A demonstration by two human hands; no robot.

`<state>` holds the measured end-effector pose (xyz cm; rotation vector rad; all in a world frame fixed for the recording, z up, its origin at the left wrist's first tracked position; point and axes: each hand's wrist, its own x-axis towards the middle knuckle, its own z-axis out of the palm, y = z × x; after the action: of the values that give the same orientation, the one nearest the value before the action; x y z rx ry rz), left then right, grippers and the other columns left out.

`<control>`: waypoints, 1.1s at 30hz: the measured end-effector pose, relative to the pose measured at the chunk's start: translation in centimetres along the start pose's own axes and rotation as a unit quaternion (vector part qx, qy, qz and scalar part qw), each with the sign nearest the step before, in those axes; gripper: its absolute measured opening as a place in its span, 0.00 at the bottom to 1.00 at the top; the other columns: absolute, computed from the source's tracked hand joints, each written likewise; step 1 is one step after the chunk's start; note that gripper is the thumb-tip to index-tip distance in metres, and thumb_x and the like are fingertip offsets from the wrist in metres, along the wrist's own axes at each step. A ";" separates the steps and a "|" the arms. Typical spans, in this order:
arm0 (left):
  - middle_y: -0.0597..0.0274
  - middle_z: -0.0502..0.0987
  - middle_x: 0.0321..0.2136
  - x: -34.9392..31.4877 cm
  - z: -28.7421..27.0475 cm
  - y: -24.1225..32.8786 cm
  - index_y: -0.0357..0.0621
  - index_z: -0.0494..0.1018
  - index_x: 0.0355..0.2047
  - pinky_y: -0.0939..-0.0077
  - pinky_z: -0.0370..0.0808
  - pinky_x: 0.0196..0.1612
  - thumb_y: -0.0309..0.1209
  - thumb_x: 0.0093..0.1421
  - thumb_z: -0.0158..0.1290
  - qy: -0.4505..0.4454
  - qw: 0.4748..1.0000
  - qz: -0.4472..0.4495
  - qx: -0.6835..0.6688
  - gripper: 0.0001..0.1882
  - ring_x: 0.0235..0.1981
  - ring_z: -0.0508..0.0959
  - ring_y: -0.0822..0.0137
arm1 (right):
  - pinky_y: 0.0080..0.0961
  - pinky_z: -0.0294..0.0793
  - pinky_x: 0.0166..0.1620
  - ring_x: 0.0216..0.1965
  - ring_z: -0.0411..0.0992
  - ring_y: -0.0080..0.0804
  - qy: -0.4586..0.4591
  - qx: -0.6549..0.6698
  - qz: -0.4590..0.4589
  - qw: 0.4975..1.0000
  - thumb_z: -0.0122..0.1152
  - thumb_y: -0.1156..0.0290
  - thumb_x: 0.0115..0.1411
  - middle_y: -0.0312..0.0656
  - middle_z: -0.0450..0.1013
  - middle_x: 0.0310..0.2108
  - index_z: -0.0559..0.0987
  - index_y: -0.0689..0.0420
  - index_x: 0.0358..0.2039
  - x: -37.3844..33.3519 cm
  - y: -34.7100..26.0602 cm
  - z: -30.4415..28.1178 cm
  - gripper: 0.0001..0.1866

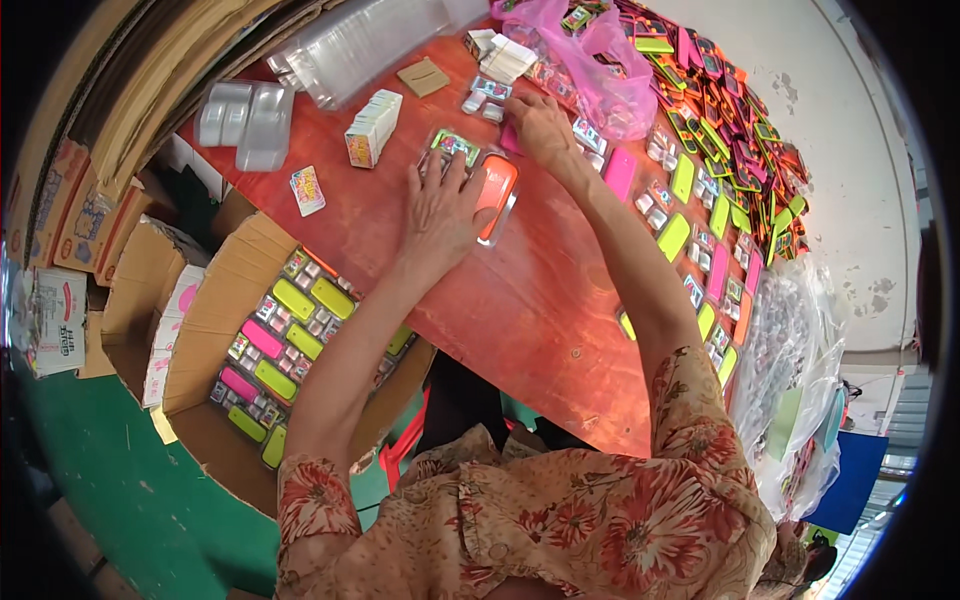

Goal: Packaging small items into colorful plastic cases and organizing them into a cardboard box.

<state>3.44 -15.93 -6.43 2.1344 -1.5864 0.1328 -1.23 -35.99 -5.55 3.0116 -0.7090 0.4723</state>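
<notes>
My left hand (445, 212) lies spread over a clear blister tray, its thumb on an orange phone-shaped case (497, 187). Near its fingertips a small green picture card (455, 146) sits in the same tray. Farther to the right, my right hand (543, 130) has its fingers bent down at a pink case (511, 139); the fingertips are partly hidden. Just beyond those fingers is a clear tray with small pieces (487, 99). A stack of cards (374, 128) stands left of my left hand, and one loose card (308, 190) lies flat.
Nested clear trays (370, 45) and more trays (245, 120) cover the red table's far left. A pink bag (610, 70) and a heap of bright cases (715, 110) lie far right. Filled packs (673, 236) line the right edge. An open carton (215, 330) holds more packs.
</notes>
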 end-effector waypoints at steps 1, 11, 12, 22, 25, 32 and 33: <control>0.50 0.58 0.49 -0.7 -0.3 0.3 0.44 0.62 0.47 0.47 0.49 0.51 0.42 0.50 0.48 0.002 1.000 0.011 0.000 0.26 0.52 0.54 0.46 | 0.36 0.66 0.41 0.38 0.65 0.46 -0.006 0.004 -0.026 1.000 0.48 0.71 0.49 0.44 0.66 0.40 0.72 0.51 0.39 -0.4 0.0 -0.2 0.14; 0.48 0.58 0.48 -5.9 -3.3 2.1 0.41 0.60 0.46 0.46 0.52 0.49 0.39 0.46 0.52 -0.007 0.999 0.050 -0.022 0.28 0.50 0.56 0.45 | 0.38 0.66 0.40 0.37 0.66 0.47 0.055 -0.016 0.072 0.996 0.50 0.63 0.49 0.49 0.68 0.35 0.72 0.57 0.33 -1.6 -0.5 -0.6 0.13; 0.48 0.58 0.48 -6.2 -3.4 2.0 0.41 0.60 0.47 0.47 0.52 0.49 0.38 0.46 0.52 0.022 0.999 0.024 -0.015 0.28 0.50 0.56 0.45 | 0.38 0.66 0.40 0.36 0.67 0.48 0.009 0.000 0.100 0.995 0.50 0.62 0.48 0.50 0.69 0.33 0.72 0.57 0.32 -1.0 -0.4 -0.4 0.14; 0.51 0.69 0.33 -8.2 -4.3 2.4 0.39 0.60 0.45 0.65 0.65 0.39 0.31 0.49 0.49 0.143 0.927 -0.299 -0.176 0.23 0.35 0.69 0.54 | 0.22 0.66 0.29 0.25 0.67 0.25 -0.095 0.304 0.162 0.934 0.59 0.68 0.45 0.37 0.68 0.21 0.73 0.61 0.29 -0.2 2.3 -0.2 0.12; 0.55 0.71 0.26 -7.8 -4.9 2.3 0.38 0.60 0.45 0.66 0.66 0.34 0.33 0.49 0.49 0.054 0.908 -0.362 -0.203 0.23 0.28 0.71 0.58 | 0.19 0.65 0.27 0.24 0.66 0.21 -0.136 0.373 0.213 0.893 0.58 0.71 0.46 0.34 0.67 0.20 0.73 0.60 0.29 0.0 1.7 -1.4 0.10; 0.58 0.71 0.22 -8.0 -3.6 0.8 0.36 0.59 0.46 0.72 0.68 0.29 0.35 0.52 0.47 0.071 0.853 -0.380 -0.351 0.24 0.23 0.72 0.66 | 0.14 0.65 0.26 0.23 0.66 0.18 -0.077 0.510 0.213 0.830 0.56 0.72 0.48 0.33 0.69 0.23 0.73 0.58 0.30 -0.2 4.5 -3.6 0.07; 0.58 0.71 0.22 -8.2 -3.6 0.7 0.36 0.58 0.47 0.74 0.69 0.27 0.36 0.52 0.46 0.077 0.838 -0.384 -0.381 0.24 0.22 0.72 0.68 | 0.14 0.65 0.27 0.24 0.66 0.18 -0.076 0.538 0.222 0.810 0.57 0.72 0.48 0.33 0.69 0.24 0.73 0.58 0.30 -0.5 4.6 -4.2 0.07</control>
<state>0.87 -7.34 -5.95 1.8399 -0.4392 -0.4987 -4.89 -39.53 -1.98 3.9052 -1.6607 0.9054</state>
